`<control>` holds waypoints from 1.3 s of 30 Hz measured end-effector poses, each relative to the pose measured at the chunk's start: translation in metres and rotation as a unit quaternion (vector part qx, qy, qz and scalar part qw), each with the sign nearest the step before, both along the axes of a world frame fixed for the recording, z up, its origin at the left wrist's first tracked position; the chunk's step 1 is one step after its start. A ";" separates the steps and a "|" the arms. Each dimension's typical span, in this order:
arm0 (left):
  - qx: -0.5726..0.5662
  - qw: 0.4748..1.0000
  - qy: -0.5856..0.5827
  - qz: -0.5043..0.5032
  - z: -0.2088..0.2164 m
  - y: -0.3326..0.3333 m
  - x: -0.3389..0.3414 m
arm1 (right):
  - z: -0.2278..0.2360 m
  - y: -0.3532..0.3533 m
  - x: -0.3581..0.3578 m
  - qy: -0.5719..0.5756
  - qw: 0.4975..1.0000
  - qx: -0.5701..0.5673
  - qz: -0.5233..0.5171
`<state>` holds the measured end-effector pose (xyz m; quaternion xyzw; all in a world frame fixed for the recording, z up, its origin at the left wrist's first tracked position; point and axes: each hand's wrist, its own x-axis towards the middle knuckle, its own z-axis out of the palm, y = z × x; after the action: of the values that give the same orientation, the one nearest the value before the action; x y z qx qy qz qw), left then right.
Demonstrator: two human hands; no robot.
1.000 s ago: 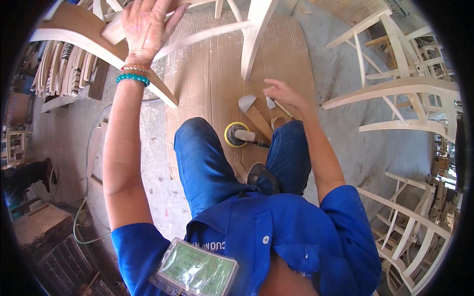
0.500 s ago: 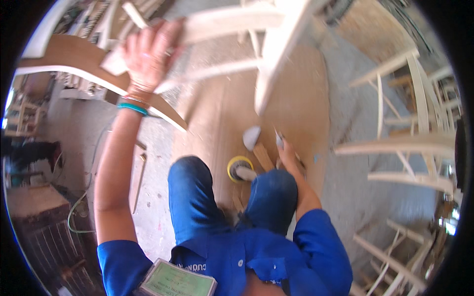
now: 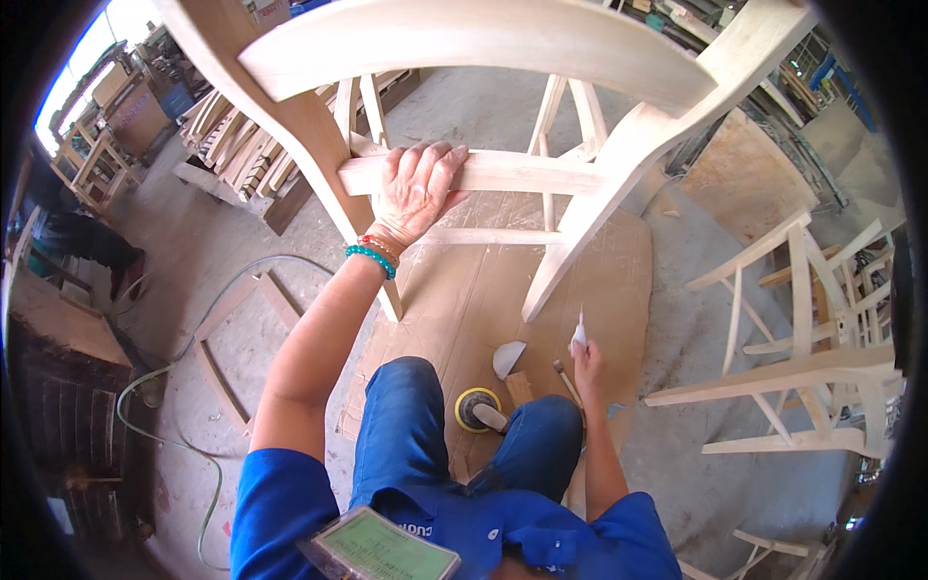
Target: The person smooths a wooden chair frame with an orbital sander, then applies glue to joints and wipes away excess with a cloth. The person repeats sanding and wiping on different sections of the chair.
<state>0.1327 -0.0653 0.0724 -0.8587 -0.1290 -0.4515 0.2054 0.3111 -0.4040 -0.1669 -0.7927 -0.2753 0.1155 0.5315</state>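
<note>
In front of me stands a pale, unfinished wooden chair frame [image 3: 483, 48] with curved back posts and a wide curved top rail. My left hand [image 3: 416, 186] is closed over its lower crossrail [image 3: 532, 176], near the left post. My right hand [image 3: 588, 372], lower and to the right, holds a small white bottle with a thin pointed nozzle [image 3: 580, 333], tip upward and apart from the chair. Close to my knees lie a round sander with a yellow rim [image 3: 474, 410], a white half-round piece [image 3: 507, 360], a wood block [image 3: 519, 389] and a thin stick-like tool [image 3: 567, 381].
Flattened cardboard [image 3: 445, 290] lies under the chair. More chair frames [image 3: 783, 382] stand at the right. A wooden frame [image 3: 222, 382] and a hose [image 3: 155, 387] lie on the floor at left. Stacked wood pieces [image 3: 251, 145] are beyond; another person's dark-clothed legs [image 3: 82, 242] show far left.
The chair has swung from tilted and blurred to standing squarely before me. My left hand has moved right along with it. My right hand still holds the bottle.
</note>
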 end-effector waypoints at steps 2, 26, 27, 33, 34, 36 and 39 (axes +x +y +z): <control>-0.004 1.000 0.001 -0.001 0.004 -0.003 -0.001 | 0.069 0.005 0.003 -0.105 0.990 -0.090 0.016; -0.110 0.986 -0.126 0.010 0.030 0.015 -0.027 | 0.293 0.151 -0.098 -0.526 0.839 0.138 -0.004; -0.109 0.986 -0.127 0.010 0.029 0.016 -0.027 | 0.291 0.152 -0.098 -0.527 0.839 0.137 -0.004; -0.088 0.987 -0.135 0.013 0.028 0.020 -0.025 | 0.291 0.161 -0.099 -0.542 0.831 0.126 -0.006; -0.086 0.987 -0.135 0.014 0.028 0.020 -0.025 | 0.291 0.161 -0.100 -0.538 0.835 0.117 -0.001; -0.084 0.987 -0.135 0.016 0.028 0.020 -0.025 | 0.293 0.161 -0.103 -0.532 0.841 0.098 0.009; -0.082 0.987 -0.134 0.017 0.028 0.020 -0.024 | 0.291 0.167 -0.101 -0.551 0.826 0.115 -0.002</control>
<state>0.1084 -0.0453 0.1002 -0.8021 -0.2063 -0.5469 0.1227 0.2101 -0.2372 0.1246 -0.6580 -0.5326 -0.3742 0.3787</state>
